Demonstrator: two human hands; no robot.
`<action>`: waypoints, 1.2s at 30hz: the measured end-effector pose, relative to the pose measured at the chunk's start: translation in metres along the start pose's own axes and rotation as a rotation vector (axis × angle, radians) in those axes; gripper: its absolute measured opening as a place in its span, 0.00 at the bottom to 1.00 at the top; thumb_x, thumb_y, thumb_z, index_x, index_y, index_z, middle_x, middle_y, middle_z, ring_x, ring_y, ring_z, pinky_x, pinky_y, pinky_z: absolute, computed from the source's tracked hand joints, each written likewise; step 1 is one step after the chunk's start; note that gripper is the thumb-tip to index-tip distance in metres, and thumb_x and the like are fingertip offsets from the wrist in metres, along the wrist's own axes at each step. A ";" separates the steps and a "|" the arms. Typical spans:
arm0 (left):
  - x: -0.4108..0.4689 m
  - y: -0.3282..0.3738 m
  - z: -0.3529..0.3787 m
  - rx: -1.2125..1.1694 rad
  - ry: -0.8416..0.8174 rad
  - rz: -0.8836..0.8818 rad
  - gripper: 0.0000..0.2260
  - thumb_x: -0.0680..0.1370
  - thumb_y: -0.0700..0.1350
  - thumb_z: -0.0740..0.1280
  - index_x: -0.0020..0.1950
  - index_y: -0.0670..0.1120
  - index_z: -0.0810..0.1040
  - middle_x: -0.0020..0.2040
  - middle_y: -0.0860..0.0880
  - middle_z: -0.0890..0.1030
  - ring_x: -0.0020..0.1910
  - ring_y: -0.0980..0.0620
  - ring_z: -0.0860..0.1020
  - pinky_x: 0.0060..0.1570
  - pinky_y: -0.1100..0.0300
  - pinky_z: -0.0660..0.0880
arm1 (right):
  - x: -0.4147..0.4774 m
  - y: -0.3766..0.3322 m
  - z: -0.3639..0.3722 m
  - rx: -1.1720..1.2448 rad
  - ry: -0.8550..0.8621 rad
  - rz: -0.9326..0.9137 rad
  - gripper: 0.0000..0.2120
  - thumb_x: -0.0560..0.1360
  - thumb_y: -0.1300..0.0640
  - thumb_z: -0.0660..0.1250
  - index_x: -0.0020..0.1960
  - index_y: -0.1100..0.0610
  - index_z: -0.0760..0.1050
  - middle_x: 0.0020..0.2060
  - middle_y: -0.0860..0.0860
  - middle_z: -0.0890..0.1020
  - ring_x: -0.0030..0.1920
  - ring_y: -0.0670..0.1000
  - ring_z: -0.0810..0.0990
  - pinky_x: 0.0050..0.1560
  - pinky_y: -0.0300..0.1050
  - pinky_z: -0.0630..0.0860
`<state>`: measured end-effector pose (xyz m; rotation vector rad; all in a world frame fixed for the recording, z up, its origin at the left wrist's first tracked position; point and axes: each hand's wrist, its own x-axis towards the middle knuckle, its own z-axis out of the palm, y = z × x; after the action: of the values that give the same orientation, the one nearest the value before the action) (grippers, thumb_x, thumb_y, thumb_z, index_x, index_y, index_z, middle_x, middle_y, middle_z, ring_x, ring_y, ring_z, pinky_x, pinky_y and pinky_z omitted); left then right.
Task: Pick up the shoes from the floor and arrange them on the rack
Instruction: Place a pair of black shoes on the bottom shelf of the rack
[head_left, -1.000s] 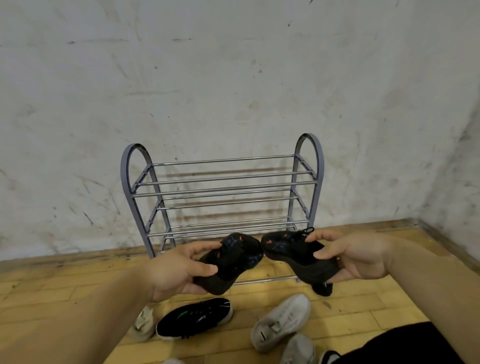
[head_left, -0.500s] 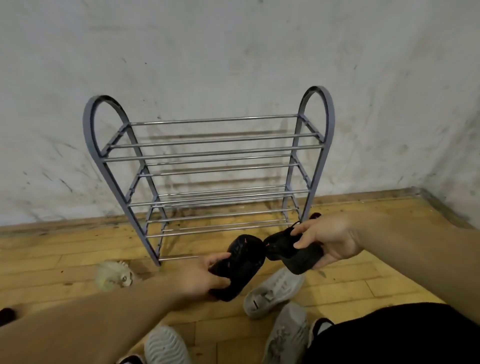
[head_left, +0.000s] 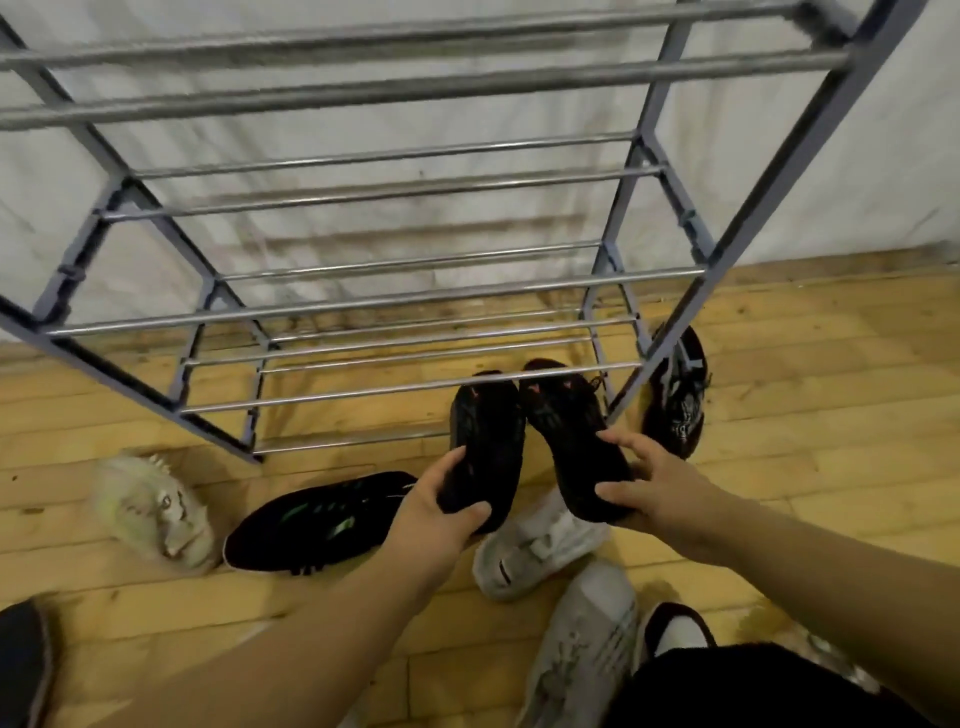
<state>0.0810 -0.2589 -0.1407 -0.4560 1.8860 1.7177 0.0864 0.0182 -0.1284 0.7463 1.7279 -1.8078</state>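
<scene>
Wooden floor (head_left: 810, 364) under a scuffed wall; I see the rack (head_left: 395, 301) looming close. My left hand (head_left: 436, 514) clamps one black shoe (head_left: 488, 441), my right hand (head_left: 649, 488) the other black shoe (head_left: 571, 436), toes at the lowest bars.

The rack (head_left: 395, 291) is standing open at the front, its bar shelves bare, so hands could be passing in between the tiers. The low front bar (head_left: 363, 395) is crossing over the toes of the two black shoes (head_left: 488, 441) being held at the right end. On the near floor (head_left: 805, 415), a black-green shoe (head_left: 311, 519), a pale shoe (head_left: 150, 509), two grey shoes (head_left: 530, 551) and a dark shoe (head_left: 675, 400) beside the right leg are crowding the approach.
</scene>
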 end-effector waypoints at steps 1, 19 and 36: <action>0.008 -0.002 0.004 0.006 0.016 0.021 0.33 0.79 0.37 0.72 0.78 0.61 0.68 0.70 0.52 0.76 0.67 0.48 0.78 0.63 0.45 0.80 | 0.010 0.006 0.002 0.005 0.022 -0.040 0.30 0.74 0.69 0.74 0.67 0.42 0.74 0.67 0.56 0.75 0.60 0.62 0.82 0.52 0.57 0.84; 0.125 0.021 0.046 -0.109 0.061 0.114 0.34 0.78 0.36 0.74 0.77 0.64 0.68 0.73 0.50 0.75 0.71 0.47 0.76 0.67 0.43 0.77 | 0.112 -0.028 -0.003 0.161 0.064 -0.245 0.35 0.79 0.70 0.68 0.79 0.46 0.65 0.61 0.46 0.76 0.61 0.55 0.80 0.60 0.53 0.82; 0.169 0.012 0.010 1.105 -0.090 0.100 0.39 0.75 0.70 0.60 0.79 0.70 0.39 0.69 0.42 0.77 0.56 0.40 0.81 0.55 0.42 0.81 | 0.124 -0.053 -0.021 -1.776 0.199 -0.195 0.44 0.78 0.30 0.57 0.81 0.39 0.33 0.83 0.57 0.42 0.73 0.68 0.69 0.56 0.59 0.79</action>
<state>-0.0588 -0.2294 -0.2321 0.1555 2.4336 0.5110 -0.0388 0.0420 -0.1790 -0.0752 2.5952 0.2152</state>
